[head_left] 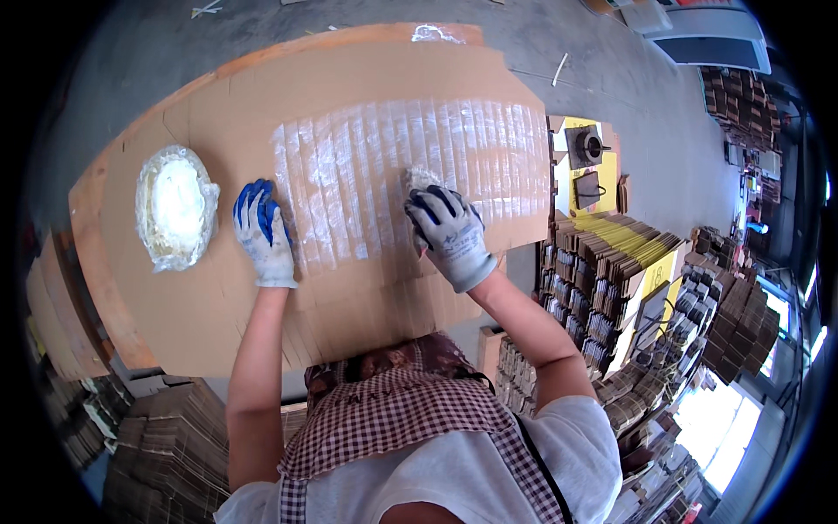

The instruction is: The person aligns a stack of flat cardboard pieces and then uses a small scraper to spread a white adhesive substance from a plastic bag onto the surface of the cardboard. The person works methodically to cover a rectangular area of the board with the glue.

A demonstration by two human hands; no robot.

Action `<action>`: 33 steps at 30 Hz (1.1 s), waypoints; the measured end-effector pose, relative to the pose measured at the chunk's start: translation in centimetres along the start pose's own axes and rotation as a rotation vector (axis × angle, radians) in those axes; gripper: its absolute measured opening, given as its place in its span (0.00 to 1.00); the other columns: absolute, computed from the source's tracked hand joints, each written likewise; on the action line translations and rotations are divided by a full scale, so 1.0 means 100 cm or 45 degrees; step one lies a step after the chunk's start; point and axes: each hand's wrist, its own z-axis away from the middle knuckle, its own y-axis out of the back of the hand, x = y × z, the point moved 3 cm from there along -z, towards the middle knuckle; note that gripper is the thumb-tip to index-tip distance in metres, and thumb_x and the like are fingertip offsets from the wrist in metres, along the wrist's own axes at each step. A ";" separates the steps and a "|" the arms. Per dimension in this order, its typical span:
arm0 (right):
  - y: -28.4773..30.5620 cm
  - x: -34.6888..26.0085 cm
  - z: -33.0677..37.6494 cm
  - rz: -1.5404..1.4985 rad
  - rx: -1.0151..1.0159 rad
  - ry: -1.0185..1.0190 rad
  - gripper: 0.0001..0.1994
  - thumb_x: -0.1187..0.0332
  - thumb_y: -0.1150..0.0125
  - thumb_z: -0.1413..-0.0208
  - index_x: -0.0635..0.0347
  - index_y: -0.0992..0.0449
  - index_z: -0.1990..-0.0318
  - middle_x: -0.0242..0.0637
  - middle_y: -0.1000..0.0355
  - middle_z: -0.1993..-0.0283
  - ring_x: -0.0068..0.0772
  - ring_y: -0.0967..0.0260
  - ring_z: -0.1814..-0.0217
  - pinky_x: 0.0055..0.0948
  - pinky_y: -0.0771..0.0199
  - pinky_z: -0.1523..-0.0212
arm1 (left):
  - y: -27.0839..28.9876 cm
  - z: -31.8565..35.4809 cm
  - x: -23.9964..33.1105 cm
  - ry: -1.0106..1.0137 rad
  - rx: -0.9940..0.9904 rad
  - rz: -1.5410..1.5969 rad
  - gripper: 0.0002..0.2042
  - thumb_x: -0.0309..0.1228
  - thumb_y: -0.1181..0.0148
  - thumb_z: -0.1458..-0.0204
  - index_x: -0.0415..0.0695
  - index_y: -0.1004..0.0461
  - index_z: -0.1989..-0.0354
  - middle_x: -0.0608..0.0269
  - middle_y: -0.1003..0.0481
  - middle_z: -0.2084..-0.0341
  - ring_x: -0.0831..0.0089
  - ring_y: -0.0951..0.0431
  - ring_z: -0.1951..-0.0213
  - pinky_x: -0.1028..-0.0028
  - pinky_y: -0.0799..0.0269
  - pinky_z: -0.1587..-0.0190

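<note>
A checked apron (393, 410) fills the near edge. Above it, the left hand (264, 231), in a grey glove with blue fingers, lies flat and open on the fanned stack of cardboard blanks (262, 131), gripping nothing. The right hand (449, 234), gloved alike, is closed around what may be a glue brush (419, 179), pressed onto the white-smeared flaps (410, 166). Farther left sits a plastic-lined bowl of white paste (176, 207).
</note>
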 end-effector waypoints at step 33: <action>0.011 0.057 -0.018 -0.107 0.284 -0.323 0.23 0.78 0.38 0.53 0.53 0.25 0.46 0.40 0.27 0.42 0.48 0.28 0.43 0.41 0.24 0.44 | 0.003 0.001 0.005 0.059 -0.004 -0.005 0.16 0.31 0.51 0.34 0.39 0.25 0.43 0.55 0.25 0.41 0.58 0.32 0.37 0.60 0.44 0.30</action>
